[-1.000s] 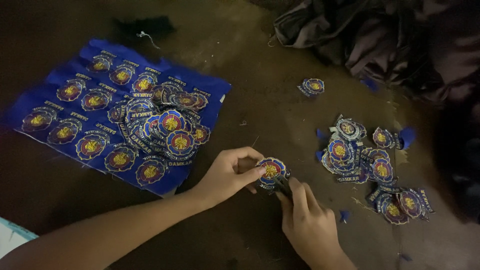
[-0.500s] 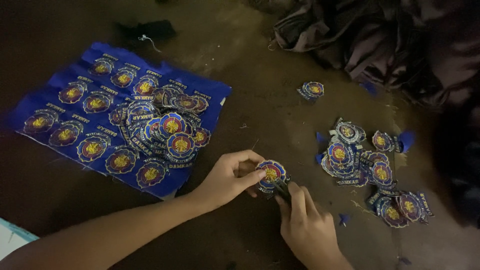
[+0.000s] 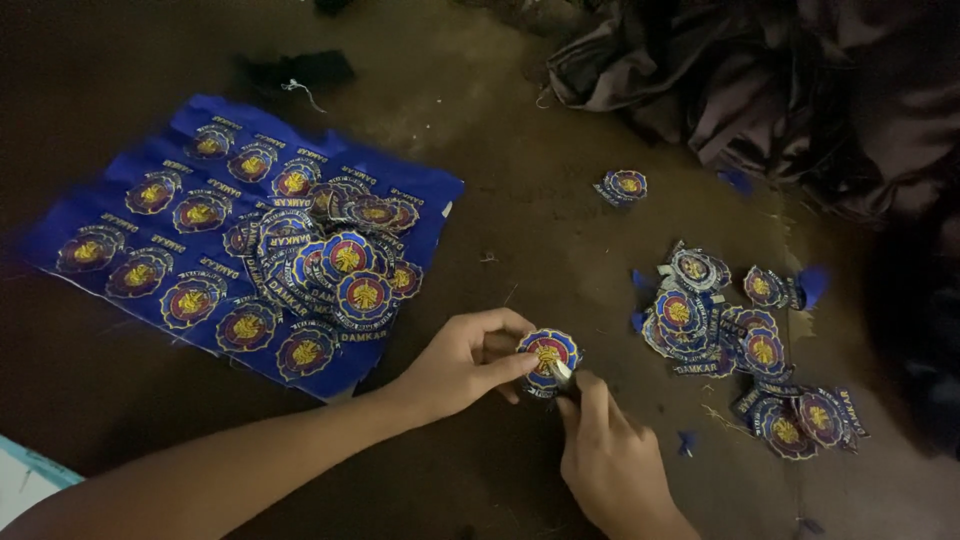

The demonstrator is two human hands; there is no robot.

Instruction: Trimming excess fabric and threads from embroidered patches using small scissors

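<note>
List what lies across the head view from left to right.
Pale blue sheet corner → blue cloth sheet of uncut embroidered badges → left hand → round badge held by both hands → right hand → pile of cut badges → dark bunched fabric.

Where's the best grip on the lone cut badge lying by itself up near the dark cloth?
The lone badge lies flat on the floor, apart from the piles. Probably pinch its rim, coming from above on the near, open side; the dark cloth crowds the far side. Being thin and flat, an edge likely needs lifting first.
</note>
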